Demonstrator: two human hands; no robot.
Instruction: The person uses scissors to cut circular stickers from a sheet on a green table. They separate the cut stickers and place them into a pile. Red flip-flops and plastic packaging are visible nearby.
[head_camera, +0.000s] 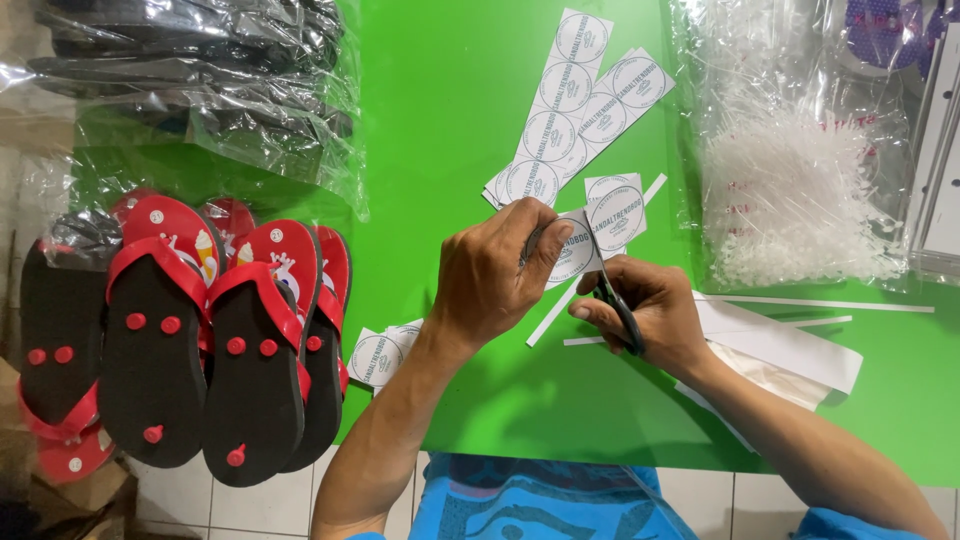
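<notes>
My left hand (495, 275) pinches a short paper strip of round printed labels (612, 215) above the green table (450, 120). My right hand (650, 315) grips black-handled scissors (620, 305), whose blades reach up into the strip between two labels. Longer strips of the same round labels (575, 105) lie fanned out just beyond my hands. A few cut labels (380, 355) rest at the table's near edge, left of my left forearm.
Red-and-black flip-flops (200, 340) lie stacked at the left, soles up. Black sandals in clear plastic (200, 70) sit behind them. A clear bag of white plastic fasteners (790, 190) is at the right. White paper offcuts (790, 340) lie by my right wrist.
</notes>
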